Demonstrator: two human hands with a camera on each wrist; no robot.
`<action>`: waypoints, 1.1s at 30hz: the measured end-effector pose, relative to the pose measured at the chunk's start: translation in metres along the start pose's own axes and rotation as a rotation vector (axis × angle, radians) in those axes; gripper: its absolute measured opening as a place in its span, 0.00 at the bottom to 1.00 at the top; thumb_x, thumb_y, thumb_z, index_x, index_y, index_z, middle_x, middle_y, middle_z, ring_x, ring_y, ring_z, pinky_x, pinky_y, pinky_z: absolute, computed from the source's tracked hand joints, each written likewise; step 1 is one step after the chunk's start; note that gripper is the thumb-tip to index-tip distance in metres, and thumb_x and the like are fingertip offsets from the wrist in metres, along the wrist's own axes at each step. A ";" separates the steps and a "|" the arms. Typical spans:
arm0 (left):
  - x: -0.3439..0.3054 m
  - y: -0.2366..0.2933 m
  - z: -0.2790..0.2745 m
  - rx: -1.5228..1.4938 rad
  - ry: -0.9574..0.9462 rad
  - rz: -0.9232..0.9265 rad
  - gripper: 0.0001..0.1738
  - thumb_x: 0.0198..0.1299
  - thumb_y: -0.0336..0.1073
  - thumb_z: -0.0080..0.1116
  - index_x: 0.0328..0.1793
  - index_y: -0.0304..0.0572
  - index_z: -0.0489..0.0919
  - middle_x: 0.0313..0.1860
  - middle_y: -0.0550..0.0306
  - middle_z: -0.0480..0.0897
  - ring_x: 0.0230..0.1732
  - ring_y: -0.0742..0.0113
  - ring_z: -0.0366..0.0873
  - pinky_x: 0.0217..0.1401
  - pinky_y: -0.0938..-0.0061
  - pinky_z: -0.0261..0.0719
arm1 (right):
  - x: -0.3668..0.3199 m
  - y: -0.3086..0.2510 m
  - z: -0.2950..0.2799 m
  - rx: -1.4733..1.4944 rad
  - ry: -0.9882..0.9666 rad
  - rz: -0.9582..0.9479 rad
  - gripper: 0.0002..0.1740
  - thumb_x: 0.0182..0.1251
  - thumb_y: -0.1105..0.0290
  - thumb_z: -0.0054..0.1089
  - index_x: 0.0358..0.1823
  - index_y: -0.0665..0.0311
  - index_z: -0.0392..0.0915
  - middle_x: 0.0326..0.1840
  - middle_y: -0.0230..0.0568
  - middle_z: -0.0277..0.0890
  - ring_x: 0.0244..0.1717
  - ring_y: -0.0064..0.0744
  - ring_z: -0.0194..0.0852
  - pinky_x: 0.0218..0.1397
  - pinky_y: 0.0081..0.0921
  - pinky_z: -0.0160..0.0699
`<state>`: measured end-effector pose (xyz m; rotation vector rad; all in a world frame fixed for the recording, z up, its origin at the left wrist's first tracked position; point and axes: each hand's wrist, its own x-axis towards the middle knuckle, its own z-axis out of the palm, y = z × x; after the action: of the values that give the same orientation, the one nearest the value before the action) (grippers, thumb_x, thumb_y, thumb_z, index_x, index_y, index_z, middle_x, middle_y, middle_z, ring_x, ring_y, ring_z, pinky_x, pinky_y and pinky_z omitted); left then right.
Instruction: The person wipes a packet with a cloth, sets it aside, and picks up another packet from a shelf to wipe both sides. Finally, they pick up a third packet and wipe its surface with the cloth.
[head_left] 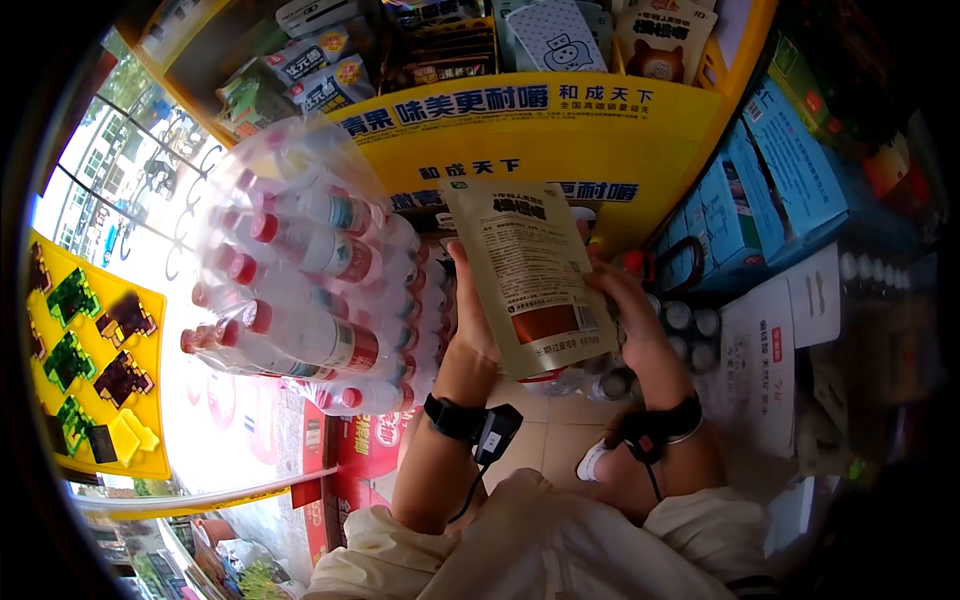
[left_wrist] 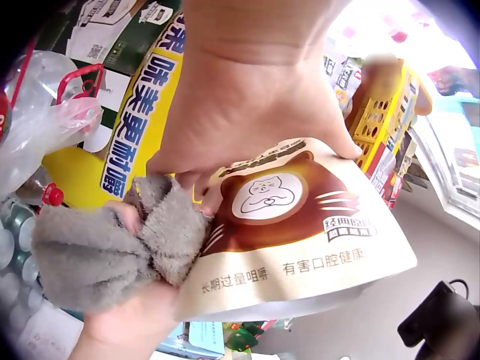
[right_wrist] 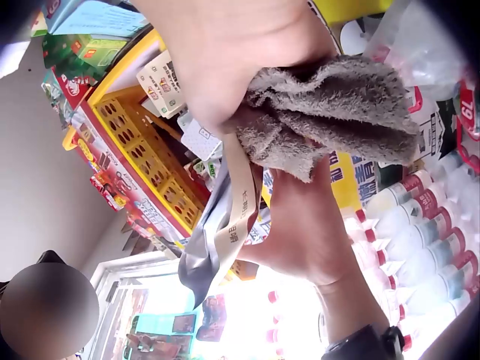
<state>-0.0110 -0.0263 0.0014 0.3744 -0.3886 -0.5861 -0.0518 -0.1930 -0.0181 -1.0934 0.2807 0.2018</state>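
A beige pouch (head_left: pixel 530 270) is held tilted between both hands, its printed back facing up. My left hand (head_left: pixel 475 315) grips its left edge; in the left wrist view that hand (left_wrist: pixel 247 105) lies over the pouch front (left_wrist: pixel 300 247), with its bear picture. At the right edge, my right hand (head_left: pixel 635 310) pinches the pouch. A fluffy grey cloth (left_wrist: pixel 97 255) is bunched in my right hand (left_wrist: pixel 131 319) beneath the pouch. The right wrist view shows this cloth (right_wrist: pixel 337 112) hanging from my right hand (right_wrist: pixel 232 67), beside the pouch edge (right_wrist: pixel 232 217).
Shrink-wrapped bottles (head_left: pixel 310 270) stand at the left. Ahead is a yellow display shelf (head_left: pixel 660 140) holding packets (head_left: pixel 325 75). Blue boxes (head_left: pixel 790 170) are stacked at the right, with cans (head_left: pixel 690 325) below them. A red box (head_left: pixel 370 440) sits low on the left.
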 end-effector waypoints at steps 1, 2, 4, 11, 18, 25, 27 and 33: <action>0.000 0.002 0.001 0.000 0.000 0.000 0.55 0.57 0.77 0.35 0.77 0.40 0.48 0.72 0.36 0.59 0.69 0.39 0.62 0.67 0.44 0.65 | -0.003 -0.004 0.004 -0.061 0.025 0.012 0.20 0.64 0.59 0.56 0.52 0.62 0.78 0.43 0.34 0.77 0.47 0.23 0.73 0.50 0.20 0.68; 0.001 0.003 0.004 -0.033 0.065 0.004 0.55 0.57 0.77 0.36 0.77 0.40 0.49 0.71 0.37 0.60 0.68 0.39 0.63 0.66 0.44 0.66 | -0.005 -0.006 0.006 -0.122 0.051 0.023 0.20 0.64 0.57 0.56 0.52 0.62 0.78 0.42 0.33 0.77 0.48 0.24 0.73 0.52 0.21 0.67; 0.002 0.007 0.009 -0.065 0.131 0.003 0.54 0.58 0.77 0.37 0.76 0.40 0.50 0.71 0.37 0.61 0.67 0.39 0.64 0.66 0.45 0.67 | 0.000 0.000 0.002 -0.184 0.058 -0.024 0.21 0.64 0.56 0.56 0.53 0.62 0.77 0.44 0.34 0.76 0.50 0.24 0.72 0.54 0.22 0.66; -0.010 0.011 0.037 -0.110 0.174 0.040 0.46 0.61 0.71 0.38 0.72 0.41 0.60 0.62 0.39 0.70 0.61 0.44 0.71 0.62 0.48 0.70 | 0.003 0.008 0.002 -0.070 0.231 -0.528 0.24 0.71 0.58 0.50 0.62 0.64 0.65 0.56 0.40 0.67 0.59 0.28 0.62 0.64 0.24 0.59; 0.002 -0.001 -0.015 -0.050 0.274 0.047 0.34 0.66 0.62 0.39 0.64 0.41 0.69 0.56 0.47 0.76 0.55 0.58 0.76 0.58 0.64 0.76 | -0.010 0.011 0.034 -1.020 0.000 -1.165 0.18 0.63 0.74 0.58 0.56 0.60 0.74 0.55 0.43 0.72 0.55 0.44 0.72 0.57 0.32 0.71; -0.001 -0.005 -0.012 -0.123 0.350 -0.184 0.30 0.67 0.58 0.41 0.60 0.40 0.70 0.50 0.47 0.76 0.45 0.56 0.79 0.50 0.61 0.81 | 0.011 0.006 0.010 -0.911 0.193 -1.074 0.18 0.64 0.78 0.57 0.56 0.61 0.74 0.56 0.46 0.74 0.57 0.46 0.73 0.57 0.35 0.73; -0.003 -0.008 -0.001 -0.062 0.340 -0.243 0.30 0.67 0.58 0.42 0.60 0.40 0.70 0.50 0.47 0.76 0.45 0.55 0.79 0.48 0.56 0.82 | 0.012 0.001 0.001 -0.880 0.273 -1.044 0.17 0.67 0.75 0.55 0.57 0.63 0.73 0.57 0.47 0.75 0.59 0.42 0.73 0.60 0.34 0.72; -0.002 -0.008 -0.002 -0.033 0.347 -0.400 0.32 0.64 0.59 0.45 0.62 0.40 0.68 0.51 0.45 0.75 0.46 0.51 0.78 0.44 0.46 0.82 | 0.014 0.003 -0.008 -0.831 0.413 -0.982 0.15 0.69 0.72 0.55 0.56 0.63 0.76 0.55 0.46 0.77 0.58 0.42 0.75 0.60 0.33 0.73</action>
<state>-0.0154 -0.0309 -0.0040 0.5175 0.0335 -0.8988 -0.0405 -0.1987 -0.0284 -1.9696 -0.0185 -0.8690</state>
